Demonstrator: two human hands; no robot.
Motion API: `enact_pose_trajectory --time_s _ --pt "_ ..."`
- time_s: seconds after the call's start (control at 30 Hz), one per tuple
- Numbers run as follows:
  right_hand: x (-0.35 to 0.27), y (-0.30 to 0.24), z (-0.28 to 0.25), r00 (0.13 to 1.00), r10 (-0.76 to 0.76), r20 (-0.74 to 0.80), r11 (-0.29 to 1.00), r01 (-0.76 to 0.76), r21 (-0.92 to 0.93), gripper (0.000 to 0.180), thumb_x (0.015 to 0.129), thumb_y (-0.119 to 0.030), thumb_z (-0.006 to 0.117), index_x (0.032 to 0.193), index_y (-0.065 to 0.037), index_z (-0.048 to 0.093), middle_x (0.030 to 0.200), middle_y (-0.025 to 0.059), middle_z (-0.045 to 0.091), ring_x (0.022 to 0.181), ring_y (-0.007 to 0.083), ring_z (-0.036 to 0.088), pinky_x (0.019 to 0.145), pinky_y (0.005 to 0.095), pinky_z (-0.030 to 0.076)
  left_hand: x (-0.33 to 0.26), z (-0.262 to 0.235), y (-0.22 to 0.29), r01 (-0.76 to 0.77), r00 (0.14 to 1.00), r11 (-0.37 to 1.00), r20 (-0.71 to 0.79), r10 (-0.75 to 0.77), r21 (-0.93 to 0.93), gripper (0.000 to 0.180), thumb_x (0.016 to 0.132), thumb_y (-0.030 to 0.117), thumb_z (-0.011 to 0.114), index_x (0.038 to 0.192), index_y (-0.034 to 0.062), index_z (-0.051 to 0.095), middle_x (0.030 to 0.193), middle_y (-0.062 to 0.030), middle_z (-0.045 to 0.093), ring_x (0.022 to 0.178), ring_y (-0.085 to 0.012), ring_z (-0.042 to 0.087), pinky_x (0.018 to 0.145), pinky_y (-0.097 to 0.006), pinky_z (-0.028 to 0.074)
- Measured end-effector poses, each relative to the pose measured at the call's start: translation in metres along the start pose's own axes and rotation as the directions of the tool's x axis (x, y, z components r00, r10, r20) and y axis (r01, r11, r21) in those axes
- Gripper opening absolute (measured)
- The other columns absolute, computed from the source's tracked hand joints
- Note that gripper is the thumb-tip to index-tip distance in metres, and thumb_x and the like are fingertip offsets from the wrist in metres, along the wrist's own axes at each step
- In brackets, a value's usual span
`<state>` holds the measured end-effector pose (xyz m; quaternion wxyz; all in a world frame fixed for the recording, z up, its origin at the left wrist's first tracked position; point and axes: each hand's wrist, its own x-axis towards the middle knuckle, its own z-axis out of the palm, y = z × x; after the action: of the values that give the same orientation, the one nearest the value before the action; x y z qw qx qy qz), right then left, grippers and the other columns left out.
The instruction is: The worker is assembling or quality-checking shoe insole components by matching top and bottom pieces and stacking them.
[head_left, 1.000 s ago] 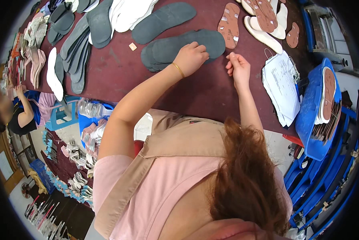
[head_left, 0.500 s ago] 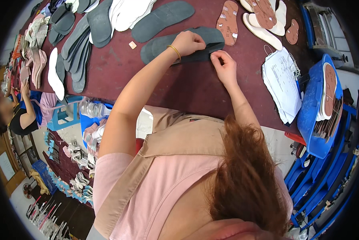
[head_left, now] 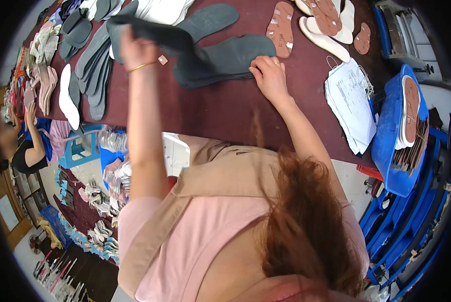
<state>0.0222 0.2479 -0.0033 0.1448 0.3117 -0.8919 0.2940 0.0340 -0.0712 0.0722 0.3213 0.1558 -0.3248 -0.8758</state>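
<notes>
My left hand (head_left: 137, 48), with a gold bangle at the wrist, is raised at the left and smeared by motion. It grips one end of a dark grey insole (head_left: 167, 36), which bends through the air to the right. Below lie more dark grey insoles in a pile (head_left: 230, 58) on the table. At this pile's right end my right hand (head_left: 270, 75) has its bent fingers on the near edge; the fingertips are partly hidden. Another dark grey insole (head_left: 210, 21) lies just behind. A fanned stack of grey insoles (head_left: 97, 75) is left of my left hand.
Brown insoles (head_left: 280, 30) and cream ones (head_left: 321, 43) lie at the far right of the dark red table (head_left: 205, 113). Papers (head_left: 348, 105) rest near a blue bin (head_left: 386, 151) of insoles. White insoles (head_left: 157, 10) are at the back. Another person (head_left: 26, 146) sits at the left.
My left hand has swung left from the pile, lifting a dark grey insole off it. My right hand has shifted slightly left, onto the pile's edge.
</notes>
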Motion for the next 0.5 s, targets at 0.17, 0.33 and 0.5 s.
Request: enact_pose_trajectory --time_s 0.17,0.33,0.5 --pt "0.029 0.052 -0.016 0.810 0.582 0.074 0.765 -0.577 0.286 0.027 0.079 -0.029 0.073 0.088 -0.004 0.066 0.091 0.0081 0.064 0.095 0.0251 0.059 0.086 0.0400 0.044 -0.087 0.023 0.062 -0.397 0.885 0.479 0.188 0.426 0.783 0.009 0.092 0.012 0.061 0.087 0.0048 0.062 0.081 0.0026 0.059 0.072 -0.0080 0.054 0.063 -0.022 0.045" --pt "0.067 0.075 0.005 0.629 0.771 -0.100 0.629 -0.777 -0.040 0.062 0.064 -0.046 0.079 0.105 -0.004 0.059 0.110 0.0181 0.058 0.104 0.0328 0.056 0.090 0.0436 0.044 -0.202 -0.016 -0.071 -0.775 0.486 0.347 0.849 -0.208 0.528 0.020 0.076 0.008 0.071 0.096 0.0076 0.066 0.095 -0.0089 0.060 0.093 -0.0287 0.057 0.081 -0.039 0.048" --pt "0.088 0.054 -0.045 0.796 0.417 -0.439 0.888 -0.255 0.382 0.042 0.072 -0.026 0.080 0.100 -0.002 0.058 0.084 0.0071 0.061 0.078 0.0212 0.058 0.075 0.0313 0.048 -0.202 -0.034 -0.095 -0.781 0.522 0.378 0.852 -0.042 0.497 0.025 0.079 0.002 0.066 0.102 0.0074 0.066 0.096 -0.0111 0.060 0.092 -0.0297 0.056 0.079 -0.040 0.047"
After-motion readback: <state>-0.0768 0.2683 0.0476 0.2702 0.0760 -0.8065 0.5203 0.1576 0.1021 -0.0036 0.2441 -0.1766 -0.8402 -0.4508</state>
